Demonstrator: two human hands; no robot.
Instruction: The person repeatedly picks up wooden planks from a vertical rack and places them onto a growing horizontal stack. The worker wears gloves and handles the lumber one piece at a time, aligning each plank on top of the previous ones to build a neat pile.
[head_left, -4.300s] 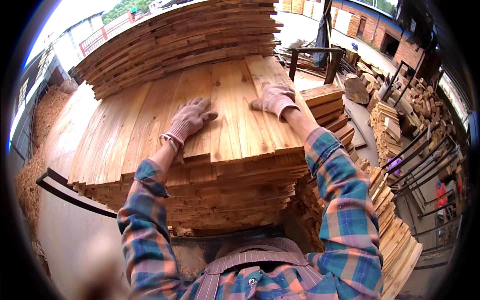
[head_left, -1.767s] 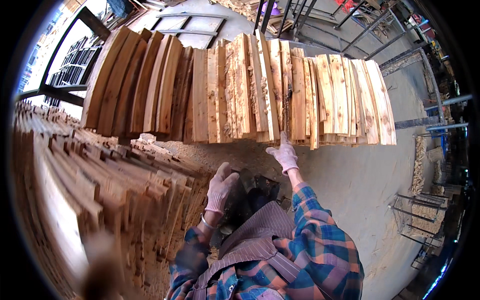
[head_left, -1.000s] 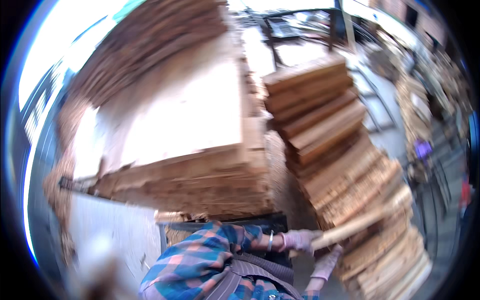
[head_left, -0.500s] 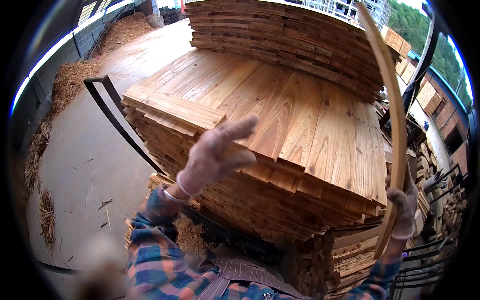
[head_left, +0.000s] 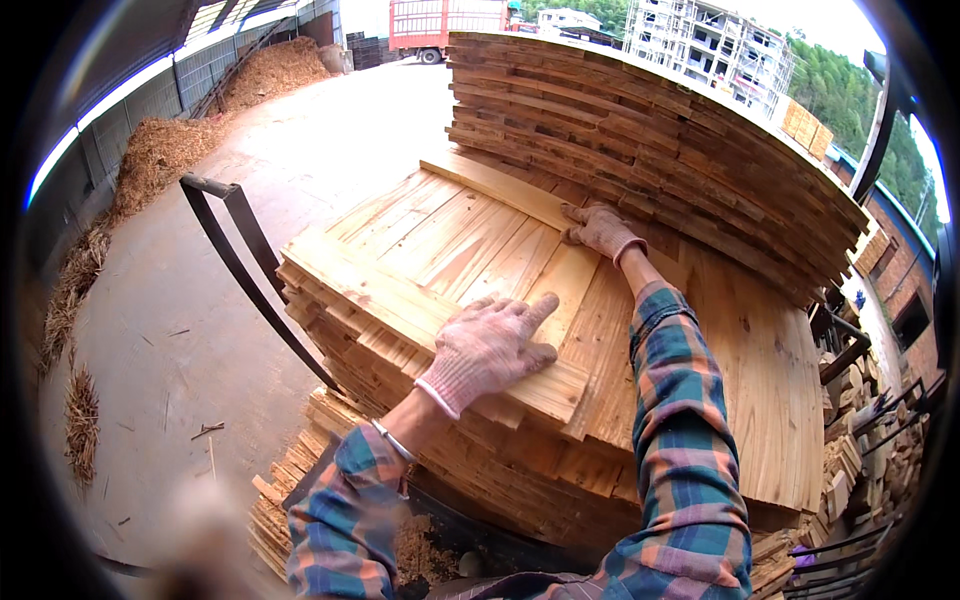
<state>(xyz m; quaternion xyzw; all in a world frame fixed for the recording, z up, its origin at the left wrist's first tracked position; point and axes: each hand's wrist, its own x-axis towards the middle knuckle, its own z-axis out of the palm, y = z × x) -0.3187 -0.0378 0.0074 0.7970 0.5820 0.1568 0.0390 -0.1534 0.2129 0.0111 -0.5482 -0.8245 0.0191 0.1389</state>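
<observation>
Wooden boards lie edge to edge as the top layer of a stack [head_left: 760,400] before me. My left hand [head_left: 490,350], gloved, rests with spread fingers on a board [head_left: 370,278] laid crosswise along the near left edge. Further off, another crosswise board [head_left: 490,188] lies at the foot of a taller stack. My right hand [head_left: 605,232], also gloved, reaches across and has its fingers bent over that far board, closed on it. Its palm side is hidden.
A taller board stack [head_left: 640,130] stands behind. A black metal bar frame [head_left: 240,250] rises at the left. Sawdust piles [head_left: 160,160] line the wall, and a red truck [head_left: 445,22] is parked far back. Loose wood pieces [head_left: 850,460] lie at the right.
The board my right hand held upright at the right now lies across the far part of the stack. My left hand has come down from the air onto the near board.
</observation>
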